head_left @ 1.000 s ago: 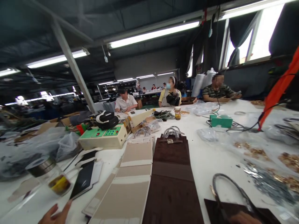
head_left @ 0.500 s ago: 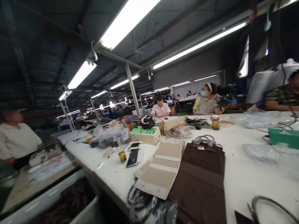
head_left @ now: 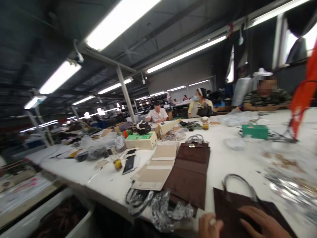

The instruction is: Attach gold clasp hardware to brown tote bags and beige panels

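Observation:
At the bottom right of the head view, a dark brown bag panel (head_left: pixel 229 211) lies on the white table, with a curved grey handle (head_left: pixel 241 178) at its upper edge. My right hand (head_left: pixel 266 223) rests on this panel, open, its fingers stretched out and apart. Beside the panel's left edge is my left hand (head_left: pixel 210 226), its fingers curled closed. A small pale spot shows at those fingers; what they hold, if anything, I cannot make out. The lower parts of both hands are cut off by the frame.
Brown panels with handles (head_left: pixel 189 172) and beige panels (head_left: pixel 156 172) lie left of my hands. Plastic-wrapped handles (head_left: pixel 163 211) sit at the table's (head_left: pixel 96 178) front edge. Farther back are a cream control box (head_left: pixel 141 142), jars and a green box (head_left: pixel 255 131). Several people sit beyond.
The view has swung to the right, so the table's things appear farther left. Both my hands have come into view at the bottom right, at the brown panel with the grey handle.

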`<state>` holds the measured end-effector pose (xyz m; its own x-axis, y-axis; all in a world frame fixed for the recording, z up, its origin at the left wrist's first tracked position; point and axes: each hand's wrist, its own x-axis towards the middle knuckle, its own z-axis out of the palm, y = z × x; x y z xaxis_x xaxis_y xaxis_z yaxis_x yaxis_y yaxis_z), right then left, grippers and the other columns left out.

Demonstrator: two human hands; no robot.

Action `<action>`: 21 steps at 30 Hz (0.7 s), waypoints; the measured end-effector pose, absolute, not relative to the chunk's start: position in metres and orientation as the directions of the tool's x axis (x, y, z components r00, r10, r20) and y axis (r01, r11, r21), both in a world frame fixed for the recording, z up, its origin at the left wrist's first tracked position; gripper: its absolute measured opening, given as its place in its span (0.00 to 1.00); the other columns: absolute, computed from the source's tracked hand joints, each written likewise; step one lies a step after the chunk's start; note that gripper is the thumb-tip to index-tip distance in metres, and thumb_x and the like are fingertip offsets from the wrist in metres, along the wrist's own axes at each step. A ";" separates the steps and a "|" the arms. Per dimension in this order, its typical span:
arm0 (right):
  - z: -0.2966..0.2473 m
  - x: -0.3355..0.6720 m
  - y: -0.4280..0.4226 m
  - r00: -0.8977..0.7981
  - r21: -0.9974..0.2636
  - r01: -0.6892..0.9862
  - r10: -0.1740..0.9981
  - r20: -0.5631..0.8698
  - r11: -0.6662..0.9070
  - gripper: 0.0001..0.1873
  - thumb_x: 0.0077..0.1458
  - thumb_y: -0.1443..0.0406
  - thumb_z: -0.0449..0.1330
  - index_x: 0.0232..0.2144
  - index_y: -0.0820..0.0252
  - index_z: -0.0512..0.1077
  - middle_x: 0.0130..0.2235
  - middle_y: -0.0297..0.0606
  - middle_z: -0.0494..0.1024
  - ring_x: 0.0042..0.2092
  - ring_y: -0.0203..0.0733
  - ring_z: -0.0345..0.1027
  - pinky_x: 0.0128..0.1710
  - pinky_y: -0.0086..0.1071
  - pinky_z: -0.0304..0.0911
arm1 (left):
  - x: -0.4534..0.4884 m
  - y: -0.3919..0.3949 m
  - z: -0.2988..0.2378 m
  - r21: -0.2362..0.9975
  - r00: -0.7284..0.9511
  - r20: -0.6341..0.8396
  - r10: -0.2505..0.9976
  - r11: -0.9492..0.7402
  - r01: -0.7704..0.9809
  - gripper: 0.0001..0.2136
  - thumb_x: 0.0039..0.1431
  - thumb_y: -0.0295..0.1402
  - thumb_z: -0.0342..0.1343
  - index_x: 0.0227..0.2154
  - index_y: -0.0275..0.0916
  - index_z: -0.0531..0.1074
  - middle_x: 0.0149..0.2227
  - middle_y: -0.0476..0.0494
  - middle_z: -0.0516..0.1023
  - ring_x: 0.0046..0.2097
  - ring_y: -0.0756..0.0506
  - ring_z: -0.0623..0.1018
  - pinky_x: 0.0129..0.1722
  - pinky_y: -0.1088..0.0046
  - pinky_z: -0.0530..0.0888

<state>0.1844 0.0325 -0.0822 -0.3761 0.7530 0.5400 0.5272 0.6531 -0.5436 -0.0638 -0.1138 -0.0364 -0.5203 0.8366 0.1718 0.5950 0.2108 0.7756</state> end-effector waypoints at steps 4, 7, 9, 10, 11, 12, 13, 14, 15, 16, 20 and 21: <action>-0.041 0.214 -0.014 -0.266 -0.530 0.675 0.839 0.475 0.514 0.13 0.60 0.60 0.60 0.44 0.49 0.82 0.51 0.42 0.82 0.55 0.54 0.74 0.57 0.49 0.68 | -0.017 -0.073 -0.043 0.608 -0.188 0.345 0.919 -0.067 0.791 0.28 0.61 0.37 0.57 0.64 0.35 0.67 0.68 0.29 0.64 0.69 0.31 0.64 0.68 0.47 0.63; -0.036 0.227 -0.018 -0.144 -0.559 0.737 0.896 0.419 0.380 0.12 0.59 0.64 0.61 0.44 0.51 0.81 0.52 0.42 0.81 0.57 0.55 0.71 0.58 0.51 0.64 | -0.011 -0.041 -0.053 0.533 -0.096 0.454 0.886 -0.184 0.826 0.29 0.63 0.42 0.53 0.64 0.32 0.65 0.67 0.28 0.67 0.68 0.32 0.67 0.66 0.46 0.66; -0.042 0.234 -0.015 -0.102 -0.591 0.722 0.900 0.423 0.359 0.12 0.58 0.65 0.62 0.44 0.53 0.81 0.53 0.43 0.81 0.57 0.53 0.71 0.59 0.49 0.63 | -0.012 -0.025 -0.057 0.507 -0.073 0.492 0.868 -0.217 0.834 0.30 0.63 0.44 0.52 0.63 0.30 0.66 0.66 0.26 0.68 0.66 0.30 0.68 0.65 0.46 0.67; -0.045 0.236 -0.014 -0.092 -0.608 0.703 0.895 0.436 0.368 0.12 0.58 0.66 0.62 0.43 0.54 0.81 0.53 0.43 0.80 0.57 0.53 0.71 0.59 0.47 0.63 | -0.013 -0.019 -0.057 0.508 -0.080 0.499 0.863 -0.217 0.833 0.30 0.63 0.45 0.52 0.62 0.29 0.66 0.65 0.24 0.68 0.66 0.30 0.69 0.65 0.46 0.67; -0.047 0.237 -0.012 -0.088 -0.624 0.681 0.889 0.449 0.383 0.12 0.58 0.66 0.62 0.43 0.55 0.81 0.53 0.44 0.80 0.57 0.52 0.71 0.59 0.46 0.64 | -0.013 -0.013 -0.055 0.523 -0.095 0.499 0.861 -0.212 0.826 0.31 0.62 0.46 0.52 0.61 0.28 0.67 0.64 0.23 0.69 0.65 0.29 0.69 0.65 0.46 0.67; -0.048 0.238 -0.010 -0.084 -0.641 0.659 0.886 0.456 0.393 0.12 0.57 0.66 0.62 0.43 0.55 0.81 0.52 0.44 0.81 0.55 0.51 0.72 0.58 0.44 0.65 | -0.014 -0.009 -0.053 0.549 -0.116 0.490 0.864 -0.203 0.811 0.32 0.61 0.47 0.53 0.60 0.27 0.67 0.63 0.22 0.69 0.65 0.28 0.69 0.65 0.47 0.67; -0.047 0.238 -0.007 -0.077 -0.660 0.641 0.888 0.453 0.393 0.11 0.57 0.66 0.61 0.42 0.56 0.81 0.50 0.44 0.82 0.54 0.50 0.73 0.57 0.43 0.66 | -0.014 -0.004 -0.049 0.588 -0.145 0.469 0.871 -0.185 0.787 0.33 0.60 0.48 0.53 0.60 0.26 0.67 0.63 0.21 0.70 0.65 0.28 0.69 0.66 0.48 0.66; -0.045 0.239 -0.003 -0.065 -0.679 0.629 0.896 0.439 0.378 0.11 0.57 0.66 0.61 0.41 0.56 0.81 0.48 0.43 0.82 0.52 0.50 0.74 0.55 0.42 0.67 | -0.015 0.001 -0.044 0.638 -0.181 0.433 0.883 -0.158 0.754 0.35 0.58 0.48 0.54 0.61 0.25 0.66 0.63 0.21 0.70 0.65 0.28 0.69 0.66 0.49 0.66; -0.041 0.240 0.002 -0.050 -0.699 0.622 0.909 0.414 0.352 0.11 0.57 0.65 0.61 0.41 0.55 0.82 0.45 0.43 0.83 0.49 0.49 0.75 0.53 0.41 0.68 | -0.015 0.006 -0.040 0.695 -0.225 0.381 0.897 -0.117 0.710 0.37 0.57 0.49 0.56 0.62 0.24 0.65 0.63 0.21 0.70 0.65 0.28 0.70 0.66 0.50 0.66; -0.037 0.241 0.006 -0.034 -0.719 0.617 0.924 0.381 0.319 0.10 0.57 0.65 0.61 0.39 0.55 0.82 0.43 0.42 0.84 0.47 0.49 0.76 0.51 0.41 0.68 | -0.016 0.011 -0.036 0.755 -0.271 0.313 0.910 -0.065 0.652 0.38 0.55 0.48 0.57 0.63 0.25 0.64 0.62 0.21 0.70 0.64 0.29 0.71 0.65 0.51 0.67; -0.021 0.251 0.019 -0.012 -0.781 0.580 0.961 0.276 0.232 0.09 0.58 0.63 0.61 0.34 0.55 0.83 0.38 0.38 0.85 0.43 0.48 0.78 0.47 0.38 0.68 | -0.017 0.027 -0.022 0.919 -0.410 0.023 0.912 0.143 0.369 0.41 0.50 0.47 0.63 0.64 0.30 0.62 0.56 0.27 0.76 0.54 0.32 0.79 0.55 0.55 0.75; -0.018 0.253 0.021 -0.024 -0.788 0.571 0.964 0.267 0.232 0.09 0.58 0.63 0.61 0.33 0.55 0.83 0.37 0.36 0.85 0.42 0.46 0.78 0.46 0.36 0.69 | -0.016 0.030 -0.020 0.936 -0.398 -0.022 0.917 0.159 0.314 0.40 0.49 0.46 0.64 0.63 0.32 0.63 0.54 0.29 0.78 0.52 0.33 0.81 0.53 0.56 0.77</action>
<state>0.2533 0.0211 -0.0178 -0.0235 0.9635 0.2667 0.5707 0.2319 -0.7877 -0.0162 0.0298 -0.0201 -0.3985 0.9169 -0.0215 0.3144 0.1586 0.9359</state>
